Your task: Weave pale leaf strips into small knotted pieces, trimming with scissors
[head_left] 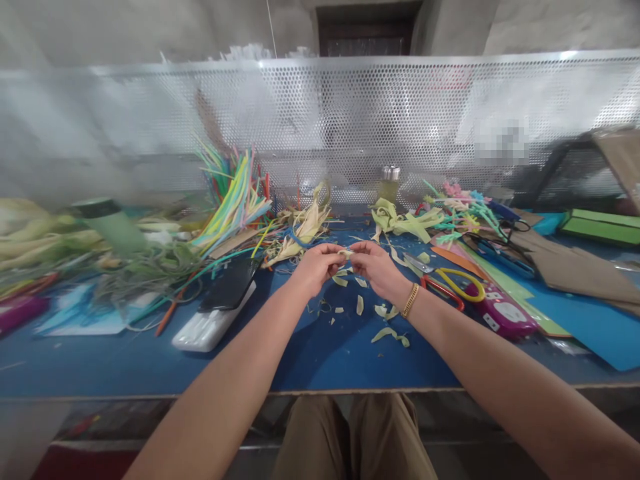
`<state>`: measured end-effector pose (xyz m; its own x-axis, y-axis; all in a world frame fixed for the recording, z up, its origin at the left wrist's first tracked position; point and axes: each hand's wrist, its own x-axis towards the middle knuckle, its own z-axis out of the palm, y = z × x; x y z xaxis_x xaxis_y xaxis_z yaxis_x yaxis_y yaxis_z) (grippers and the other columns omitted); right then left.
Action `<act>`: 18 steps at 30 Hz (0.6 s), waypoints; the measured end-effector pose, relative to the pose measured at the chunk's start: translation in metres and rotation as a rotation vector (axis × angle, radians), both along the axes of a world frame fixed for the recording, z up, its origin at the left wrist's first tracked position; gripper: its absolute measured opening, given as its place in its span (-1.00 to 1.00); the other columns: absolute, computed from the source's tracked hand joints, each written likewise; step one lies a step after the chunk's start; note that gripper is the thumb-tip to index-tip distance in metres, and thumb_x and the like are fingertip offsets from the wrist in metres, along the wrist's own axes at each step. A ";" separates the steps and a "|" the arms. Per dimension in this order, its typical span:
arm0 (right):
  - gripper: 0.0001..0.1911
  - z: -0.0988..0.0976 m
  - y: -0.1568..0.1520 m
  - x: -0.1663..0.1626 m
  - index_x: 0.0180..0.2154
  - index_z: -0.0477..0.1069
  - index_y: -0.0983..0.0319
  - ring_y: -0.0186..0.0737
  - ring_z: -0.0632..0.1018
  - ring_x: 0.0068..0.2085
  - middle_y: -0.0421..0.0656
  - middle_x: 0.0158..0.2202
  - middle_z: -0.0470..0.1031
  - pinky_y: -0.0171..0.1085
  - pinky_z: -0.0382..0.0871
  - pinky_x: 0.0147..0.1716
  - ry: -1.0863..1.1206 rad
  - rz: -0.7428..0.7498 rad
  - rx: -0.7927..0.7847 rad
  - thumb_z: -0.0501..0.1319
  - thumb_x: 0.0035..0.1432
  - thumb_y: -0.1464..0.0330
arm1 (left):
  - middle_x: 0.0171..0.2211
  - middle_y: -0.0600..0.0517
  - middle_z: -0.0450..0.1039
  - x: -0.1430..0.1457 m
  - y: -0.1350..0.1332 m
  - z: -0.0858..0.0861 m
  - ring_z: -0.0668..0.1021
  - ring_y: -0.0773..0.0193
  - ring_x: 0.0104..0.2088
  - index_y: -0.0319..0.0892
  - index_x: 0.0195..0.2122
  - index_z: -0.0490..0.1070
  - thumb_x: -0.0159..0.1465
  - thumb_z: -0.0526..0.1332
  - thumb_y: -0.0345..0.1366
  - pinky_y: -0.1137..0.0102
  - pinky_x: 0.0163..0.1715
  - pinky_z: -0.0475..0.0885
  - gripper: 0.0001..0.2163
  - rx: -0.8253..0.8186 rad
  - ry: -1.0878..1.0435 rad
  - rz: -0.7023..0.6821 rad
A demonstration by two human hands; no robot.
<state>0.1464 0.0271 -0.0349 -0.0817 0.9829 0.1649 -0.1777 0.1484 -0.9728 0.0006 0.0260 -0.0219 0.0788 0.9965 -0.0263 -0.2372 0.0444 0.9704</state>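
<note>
The left hand [314, 268] and the right hand [379, 270] meet fingertip to fingertip above the table [310, 353]. Both pinch one pale strip [345, 253] between thumb and forefinger, with the other fingers curled in. The strip is short, thin and yellowish-green, like a sliver of dried husk, and it spans the small gap between the two hands. Most of it is covered by the fingertips, so its full length and shape cannot be told. A gold bracelet [410, 300] sits on the right wrist.

Just below the hands, cut scraps [358, 305] of the same pale colour lie scattered on the blue surface. Near the right hand lie scissors [453, 283] with yellow and red handles, and beyond them a pink device [503, 313]. To the left of the left hand, a black phone [230, 283] rests on a white box [207, 328].

Past the hands lie a heap of husks [300, 230] and a greener heap [403, 220]. Further left, a fan of coloured strips [233, 197] stands up. A perforated metal screen [350, 113] closes off the back. The far left is smeared by blur, and a green bottle [113, 223] there is barely readable. Brown card [575, 270] at far right runs out of view.
</note>
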 end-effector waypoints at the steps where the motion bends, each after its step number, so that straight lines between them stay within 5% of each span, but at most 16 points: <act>1: -0.71 0.000 0.000 0.002 -0.29 0.34 0.19 -0.31 0.42 -0.41 -0.22 -0.39 0.41 -0.25 0.35 -0.36 -0.087 -0.052 0.116 0.32 -0.13 0.36 | -0.56 0.08 0.42 -0.001 0.002 0.000 0.46 0.43 -0.54 -0.23 -0.45 0.43 -0.07 0.36 -0.54 0.56 -0.59 0.25 -0.82 -0.044 -0.059 0.009; 7: -0.88 0.009 -0.001 0.012 -0.30 0.49 0.16 -0.10 0.43 -0.09 -0.09 -0.15 0.43 -0.10 0.31 -0.06 -0.692 -0.256 0.826 0.27 0.04 0.42 | -0.58 0.11 0.40 -0.006 0.006 0.002 0.50 0.44 -0.54 -0.22 -0.45 0.38 -0.04 0.28 -0.62 0.60 -0.60 0.30 -0.80 -0.142 -0.209 0.016; 18: -0.89 0.011 0.003 0.015 -0.30 0.58 0.16 -0.08 0.42 -0.14 -0.07 -0.22 0.46 -0.07 0.29 -0.06 -0.905 -0.298 0.924 0.27 0.17 0.32 | -0.57 0.08 0.42 -0.005 0.005 0.002 0.49 0.45 -0.56 -0.23 -0.43 0.42 0.00 0.27 -0.62 0.63 -0.63 0.29 -0.82 -0.146 -0.179 -0.047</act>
<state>0.1618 0.0300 -0.0242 -0.3181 0.5385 0.7803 0.6299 0.7351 -0.2506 -0.0045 0.0309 -0.0197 0.1418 0.9782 -0.1515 -0.3996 0.1966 0.8954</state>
